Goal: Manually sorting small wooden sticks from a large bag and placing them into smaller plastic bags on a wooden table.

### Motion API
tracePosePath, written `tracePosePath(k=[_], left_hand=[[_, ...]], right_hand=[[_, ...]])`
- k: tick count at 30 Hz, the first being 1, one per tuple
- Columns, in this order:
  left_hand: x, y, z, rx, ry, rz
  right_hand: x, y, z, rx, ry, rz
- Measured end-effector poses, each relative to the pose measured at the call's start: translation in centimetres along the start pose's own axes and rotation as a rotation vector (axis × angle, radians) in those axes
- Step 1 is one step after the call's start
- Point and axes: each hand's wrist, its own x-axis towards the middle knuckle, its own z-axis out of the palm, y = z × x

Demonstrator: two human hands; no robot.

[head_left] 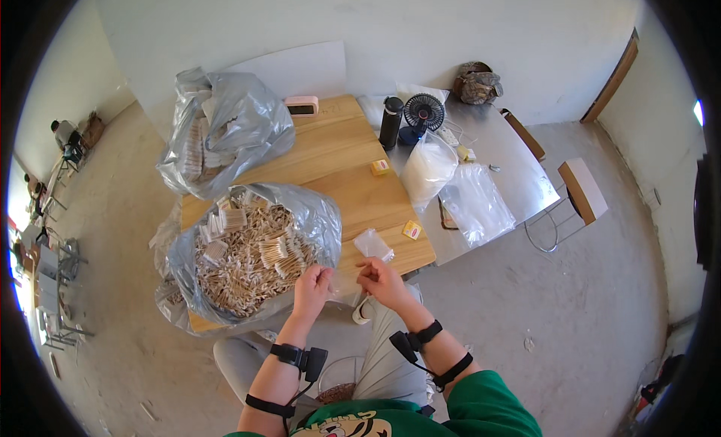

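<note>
Just past the table's front edge, my left hand (314,290) is closed, thumb and fingers pinched together. My right hand (381,282) is a short way to its right, its fingers also curled into a pinch. Faint see-through film seems to show between them, but what each holds cannot be made out. Beyond my left hand, a large silvery plastic bag (328,220) lies open on the wooden table (330,155), full of loose cotton swabs (244,268) with wooden sticks. Small clear plastic bags (373,244) lie in a pile beyond my right hand.
A second silvery bag (259,110) stands behind. Two small yellow boxes (411,229) sit by the table's right edge. The metal table (518,163) holds a black bottle (390,123), a fan (423,114) and large clear bags (478,204). A stool (582,189) stands right.
</note>
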Motion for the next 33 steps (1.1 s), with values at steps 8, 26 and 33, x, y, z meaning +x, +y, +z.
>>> tracePosePath(k=[8, 26, 33], left_hand=[[0.4, -2.3, -3.2, -0.09, 0.255, -0.09], [3.6, -9.9, -20.5, 0.645, 0.641, -0.073], [6.5, -11.9, -22.0, 0.879, 0.496, -0.36]], right_hand=[[4.7, 7.1, -8.0, -0.151, 0.601, 0.046], [7.0, 7.1, -2.2, -1.461, 0.152, -0.14], [7.3, 6.9, -1.8, -1.546, 0.132, -0.125]])
